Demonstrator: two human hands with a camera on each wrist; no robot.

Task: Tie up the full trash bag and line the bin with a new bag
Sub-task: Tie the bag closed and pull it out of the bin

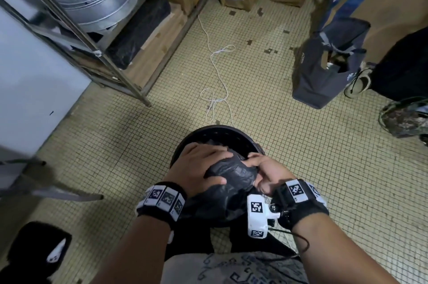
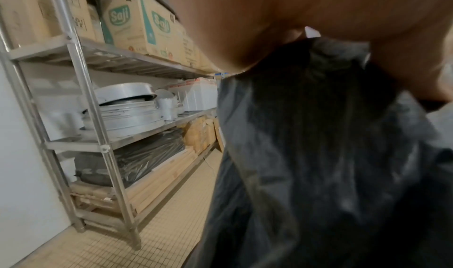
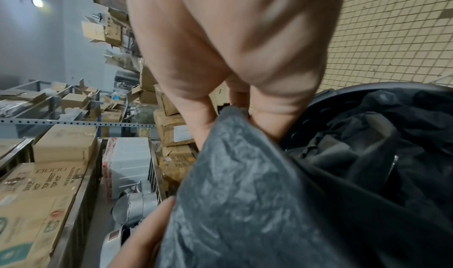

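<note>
Head view: left hand point(image 1: 199, 168) and right hand point(image 1: 266, 174) both clutch the soft, slippery trash bag's point(image 1: 231, 174) gathered neck above the bin point(image 1: 215, 132).

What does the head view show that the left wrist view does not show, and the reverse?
Only the head view shows both hands, left and right, gripping the black trash bag above the round bin, plus a white cable on the floor and a dark tote bag. Only the left wrist view shows the upper shelf with Saji cartons. Both show the bag, the metal rack and its stacked metal pans.
</note>
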